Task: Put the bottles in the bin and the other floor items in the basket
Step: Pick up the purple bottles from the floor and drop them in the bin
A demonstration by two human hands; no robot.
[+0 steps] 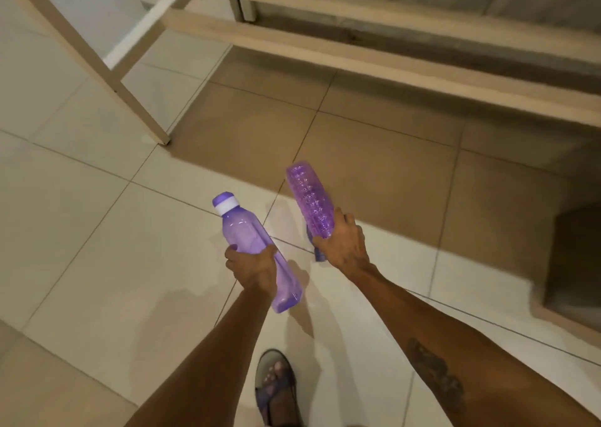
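My left hand grips a smooth purple bottle around its middle; its purple-and-white cap points up and away from me. My right hand holds a textured purple bottle near its neck, base pointing up and away, cap end hidden below my fingers. Both bottles are held above the tiled floor, a short gap between them. No bin or basket is in view.
A wooden bed frame runs across the top right, with dark shadow beneath it. A pale wooden leg slants down to the floor at upper left. A wooden step or ledge sits at the right. My sandalled foot is at the bottom.
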